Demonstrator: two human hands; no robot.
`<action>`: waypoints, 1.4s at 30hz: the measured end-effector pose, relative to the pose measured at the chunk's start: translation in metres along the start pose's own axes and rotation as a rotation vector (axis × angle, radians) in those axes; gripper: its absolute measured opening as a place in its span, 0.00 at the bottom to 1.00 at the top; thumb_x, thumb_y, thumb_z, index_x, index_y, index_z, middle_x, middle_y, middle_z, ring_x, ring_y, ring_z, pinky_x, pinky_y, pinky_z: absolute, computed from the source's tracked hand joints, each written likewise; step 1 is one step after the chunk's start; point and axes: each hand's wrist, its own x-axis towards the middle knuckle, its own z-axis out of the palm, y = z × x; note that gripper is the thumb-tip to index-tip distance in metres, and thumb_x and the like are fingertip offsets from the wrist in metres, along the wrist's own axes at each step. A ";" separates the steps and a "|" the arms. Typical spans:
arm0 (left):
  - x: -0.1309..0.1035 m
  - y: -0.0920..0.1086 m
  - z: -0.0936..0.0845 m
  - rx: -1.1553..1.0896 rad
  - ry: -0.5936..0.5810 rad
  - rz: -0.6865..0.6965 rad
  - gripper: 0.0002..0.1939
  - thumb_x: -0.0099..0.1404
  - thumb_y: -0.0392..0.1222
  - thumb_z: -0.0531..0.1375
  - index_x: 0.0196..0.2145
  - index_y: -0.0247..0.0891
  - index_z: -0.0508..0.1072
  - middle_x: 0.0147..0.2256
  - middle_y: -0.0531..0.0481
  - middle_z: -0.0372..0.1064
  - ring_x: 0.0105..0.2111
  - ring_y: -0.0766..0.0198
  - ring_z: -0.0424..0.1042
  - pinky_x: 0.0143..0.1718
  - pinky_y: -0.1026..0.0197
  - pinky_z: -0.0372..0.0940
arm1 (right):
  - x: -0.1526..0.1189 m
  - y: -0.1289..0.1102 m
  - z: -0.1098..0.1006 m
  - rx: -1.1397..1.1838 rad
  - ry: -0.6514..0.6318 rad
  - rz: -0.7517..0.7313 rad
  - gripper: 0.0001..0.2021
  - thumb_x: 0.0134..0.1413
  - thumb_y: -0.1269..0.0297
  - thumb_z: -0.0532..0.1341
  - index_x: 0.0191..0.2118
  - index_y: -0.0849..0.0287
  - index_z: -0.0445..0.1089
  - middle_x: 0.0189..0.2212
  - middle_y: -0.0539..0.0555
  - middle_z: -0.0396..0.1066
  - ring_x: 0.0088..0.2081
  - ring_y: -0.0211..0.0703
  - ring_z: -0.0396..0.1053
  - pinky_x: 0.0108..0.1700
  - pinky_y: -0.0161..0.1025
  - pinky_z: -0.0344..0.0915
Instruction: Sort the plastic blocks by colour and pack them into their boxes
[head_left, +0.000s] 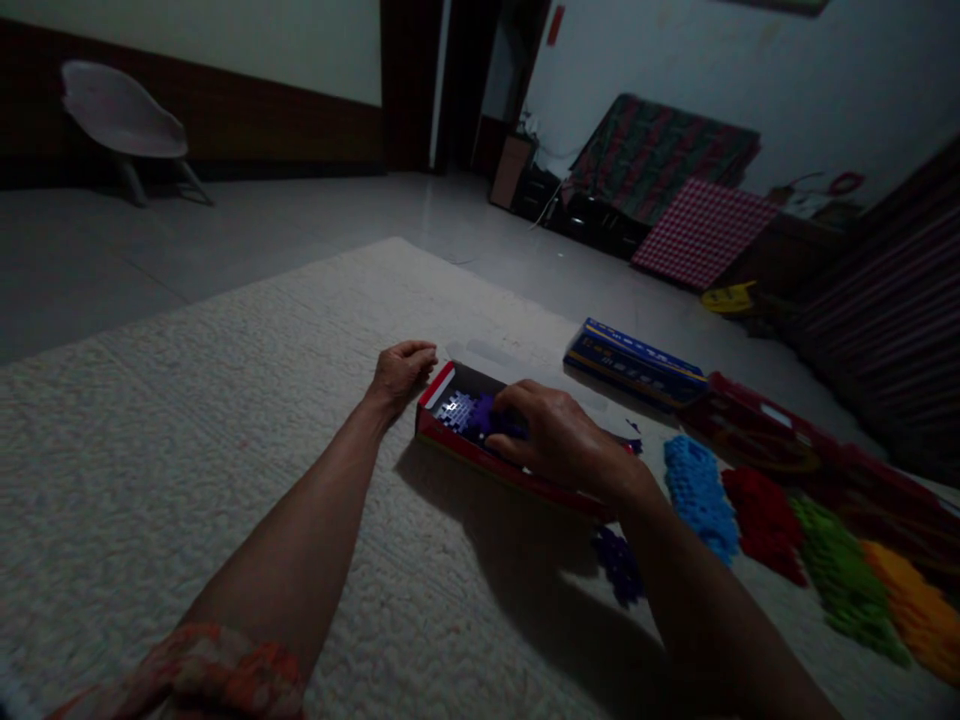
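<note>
An open red box [480, 464] lies on the light textured mat, with purple interlocking plastic pieces [480, 412] inside it. My right hand [551, 430] reaches down into the box from the right, fingers curled around some of the purple pieces. At the box's far left corner is my left hand [403, 370], its fingers pinched together beside the edge; whatever they hold is hidden. Another clump of purple pieces [621, 566] rests on the mat next to my right forearm. A few more purple bits show behind my right wrist.
To the right lie piles of blue pieces [699, 495], red pieces [763, 520], green pieces [847, 575] and orange pieces [911, 605]. Behind them stand a blue box [634, 365] and dark red boxes [772, 430]. A pale chair [124, 110] stands far left.
</note>
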 end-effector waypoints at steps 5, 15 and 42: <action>0.003 -0.003 -0.001 0.014 0.006 0.000 0.16 0.43 0.41 0.71 0.32 0.34 0.78 0.25 0.49 0.73 0.21 0.67 0.68 0.24 0.64 0.61 | 0.020 -0.009 0.006 -0.071 -0.063 0.004 0.13 0.58 0.60 0.66 0.46 0.59 0.72 0.45 0.60 0.74 0.42 0.49 0.73 0.43 0.42 0.68; 0.004 -0.004 -0.002 0.016 -0.013 0.013 0.16 0.45 0.41 0.70 0.33 0.33 0.77 0.24 0.50 0.73 0.21 0.69 0.68 0.24 0.65 0.61 | 0.017 -0.002 0.004 -0.013 0.139 -0.030 0.09 0.55 0.64 0.68 0.42 0.59 0.72 0.43 0.58 0.75 0.40 0.45 0.73 0.43 0.41 0.69; -0.015 0.015 0.011 0.219 0.132 0.002 0.19 0.41 0.38 0.70 0.34 0.31 0.78 0.21 0.54 0.73 0.20 0.68 0.69 0.22 0.67 0.64 | -0.106 0.200 0.018 -0.096 0.105 0.469 0.23 0.52 0.69 0.62 0.55 0.58 0.71 0.55 0.62 0.73 0.54 0.56 0.72 0.57 0.49 0.66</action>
